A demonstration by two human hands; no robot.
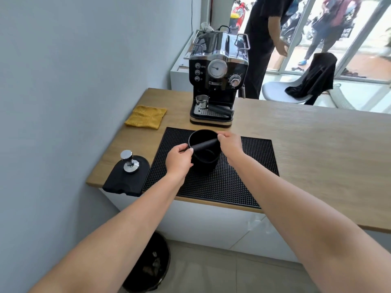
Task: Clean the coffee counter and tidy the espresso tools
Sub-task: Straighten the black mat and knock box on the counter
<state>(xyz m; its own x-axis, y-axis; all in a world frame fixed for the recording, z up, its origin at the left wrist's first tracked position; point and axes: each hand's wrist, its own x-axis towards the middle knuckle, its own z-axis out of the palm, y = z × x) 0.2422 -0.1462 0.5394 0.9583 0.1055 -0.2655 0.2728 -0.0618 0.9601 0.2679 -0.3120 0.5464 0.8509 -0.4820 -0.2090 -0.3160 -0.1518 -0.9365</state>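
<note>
Pinching the black bar (205, 144) at each end, we have our left grip (178, 159) and right grip (230, 144) clamped on it across the mouth of the knock box (204, 163), which sits on the rubber mat (232, 182), centre of the frame, on the wooden surface (306, 155).

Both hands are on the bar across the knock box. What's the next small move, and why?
Probably press the bar down until both ends seat in the knock box rim. The left hand and right hand each pinch an end, the bar lies slanted across the opening, and no grounds show inside the box.
</note>
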